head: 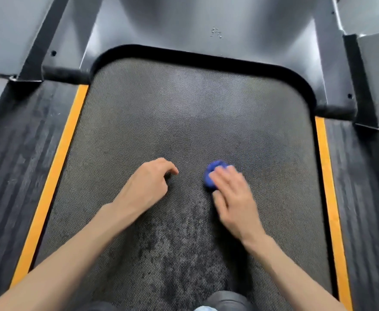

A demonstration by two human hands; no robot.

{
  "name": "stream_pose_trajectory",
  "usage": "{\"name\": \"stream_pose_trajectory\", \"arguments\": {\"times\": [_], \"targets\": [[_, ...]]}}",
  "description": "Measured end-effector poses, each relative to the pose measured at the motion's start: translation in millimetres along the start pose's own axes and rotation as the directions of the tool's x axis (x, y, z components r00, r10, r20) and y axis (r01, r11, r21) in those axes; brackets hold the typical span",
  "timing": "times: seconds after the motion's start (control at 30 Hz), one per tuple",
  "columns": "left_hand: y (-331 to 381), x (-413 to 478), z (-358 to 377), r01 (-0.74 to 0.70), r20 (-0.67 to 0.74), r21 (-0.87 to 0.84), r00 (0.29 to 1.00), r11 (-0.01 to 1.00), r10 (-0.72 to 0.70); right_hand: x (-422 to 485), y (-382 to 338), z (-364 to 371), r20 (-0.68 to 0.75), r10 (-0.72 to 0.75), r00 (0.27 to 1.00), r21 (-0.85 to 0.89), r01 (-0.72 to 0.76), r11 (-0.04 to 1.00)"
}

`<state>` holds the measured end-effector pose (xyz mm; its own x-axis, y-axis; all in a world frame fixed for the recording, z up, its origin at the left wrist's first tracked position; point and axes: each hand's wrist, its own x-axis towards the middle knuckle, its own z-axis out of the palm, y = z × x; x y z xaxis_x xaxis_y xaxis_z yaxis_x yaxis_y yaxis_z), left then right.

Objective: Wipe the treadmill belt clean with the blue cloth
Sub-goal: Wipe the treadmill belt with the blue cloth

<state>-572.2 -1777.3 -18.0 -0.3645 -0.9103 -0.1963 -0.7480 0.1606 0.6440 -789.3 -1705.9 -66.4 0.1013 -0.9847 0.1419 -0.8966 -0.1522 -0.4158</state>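
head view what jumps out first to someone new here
The bright blue cloth, bunched under the right hand mid-belt, stands out most. Orange strips line both edges of the grey treadmill belt, with a dark blotchy patch nearer the camera.

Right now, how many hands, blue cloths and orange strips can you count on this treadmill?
Hands: 2, the left hand and the right hand
Blue cloths: 1, the blue cloth under the right hand's fingers
Orange strips: 2, the left orange strip and the right orange strip
Total: 5
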Motion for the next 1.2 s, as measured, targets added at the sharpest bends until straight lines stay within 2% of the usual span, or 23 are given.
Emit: {"name": "stream_pose_trajectory", "arguments": {"times": [0.03,0.1,0.17,0.2,0.27,0.3,0.33,0.4,0.43,0.47,0.53,0.57,0.6,0.67,0.73,0.8,0.83,0.9,0.93,0.97,1.03,1.13,1.2], "targets": [[1.5,1.1,0.2,-0.014,0.002,0.005,1.0,1.0,0.014,-10.0,-9.6,5.2,0.11,-0.174,0.979,0.021,0.172,0.985],[1.0,0.9,-0.1,-0.018,0.049,0.028,0.999,0.999,0.017,-25.8,-3.2,4.1,0.265,-0.466,0.844,0.051,0.47,0.881],[-4.0,-0.2,-1.0,-0.014,0.113,0.047,0.994,0.999,0.008,-19.7,31.2,-11.6,0.335,-0.612,0.717,0.057,0.633,0.772],[-5.7,-0.5,-2.5,-0.004,0.131,0.035,0.991,0.999,-0.001,-9.7,52.3,-19.7,0.332,-0.601,0.727,0.025,0.63,0.776],[-6.0,-0.9,-6.2,0.02,0.143,0.01,0.99,1.0,-0.022,17.7,96.7,-34.2,0.218,-0.377,0.9,-0.065,0.398,0.915],[-5.2,-1.0,-6.9,0.02,0.149,0.021,0.989,1.0,-0.023,33.2,114.1,-42.6,0.111,-0.179,0.978,-0.068,0.187,0.98],[-3.1,-0.9,-6.4,0.011,0.155,0.043,0.988,0.999,-0.017,47.2,125.6,-48.3,-0.009,0.039,0.999,-0.045,-0.039,0.998],[1.9,-2.4,-2.0,-0.006,0.148,0.102,0.989,0.995,-0.009,68.9,121.2,-47.1,-0.123,0.438,0.89,0.065,-0.434,0.899],[5.3,-4.0,1.4,-0.008,0.135,0.129,0.991,0.992,-0.01,73.2,105.4,-42.2,-0.144,0.492,0.859,0.115,-0.479,0.87],[9.4,-5.3,4.8,-0.013,0.122,0.141,0.992,0.99,-0.004,71.9,84.1,-36.3,-0.171,0.425,0.889,0.134,-0.407,0.904],[17.1,-5.6,9.5,-0.033,0.113,0.123,0.993,0.992,0.019,42.5,38.0,-20.1,-0.098,0.05,0.994,0.135,-0.036,0.99],[19.2,-4.7,10.8,-0.044,0.111,0.114,0.993,0.992,0.031,17.5,18.7,-11.3,0.007,-0.166,0.986,0.144,0.164,0.976],[20.0,-3.6,11.8,-0.053,0.111,0.111,0.993,0.992,0.041,-8.1,6.3,-6.5,0.102,-0.349,0.932,0.148,0.332,0.932],[18.6,-2.2,13.9,-0.056,0.137,0.129,0.99,0.99,0.038,-31.4,16.2,-8.7,0.206,-0.548,0.811,0.108,0.537,0.836],[16.4,-3.3,15.6,-0.036,0.175,0.166,0.984,0.985,0.007,-15.9,48.0,-16.9,0.159,-0.516,0.841,0.003,0.523,0.853],[17.1,-5.6,16.8,-0.036,0.201,0.199,0.98,0.979,-0.005,14.6,74.1,-31.0,0.007,-0.245,0.969,-0.103,0.245,0.964],[17.6,-5.6,17.5,-0.042,0.206,0.214,0.979,0.976,-0.003,28.6,82.9,-39.0,-0.076,-0.063,0.995,-0.116,0.054,0.992],[20.2,-5.2,18.0,-0.036,0.206,0.231,0.979,0.972,-0.013,32.3,75.1,-39.7,-0.147,0.198,0.969,-0.101,-0.214,0.972],[21.4,-4.4,17.8,-0.02,0.202,0.234,0.979,0.972,-0.028,22.8,61.6,-34.8,-0.132,0.207,0.969,-0.115,-0.222,0.968],[22.0,-3.2,18.0,-0.007,0.195,0.237,0.98,0.971,-0.041,8.7,45.8,-28.1,-0.088,0.13,0.988,-0.141,-0.142,0.98],[22.8,-1.6,18.8,0.006,0.177,0.24,0.983,0.971,-0.05,-25.0,21.7,-15.7,0.021,-0.164,0.986,-0.124,0.166,0.978],[23.0,-2.3,20.7,0.005,0.165,0.244,0.985,0.97,-0.047,-33.3,33.3,-15.1,0.169,-0.506,0.846,-0.11,0.526,0.843],[24.8,-4.6,20.2,0.001,0.157,0.267,0.987,0.964,-0.045,-6.3,55.0,-22.9,0.203,-0.562,0.802,-0.169,0.594,0.787]]}}
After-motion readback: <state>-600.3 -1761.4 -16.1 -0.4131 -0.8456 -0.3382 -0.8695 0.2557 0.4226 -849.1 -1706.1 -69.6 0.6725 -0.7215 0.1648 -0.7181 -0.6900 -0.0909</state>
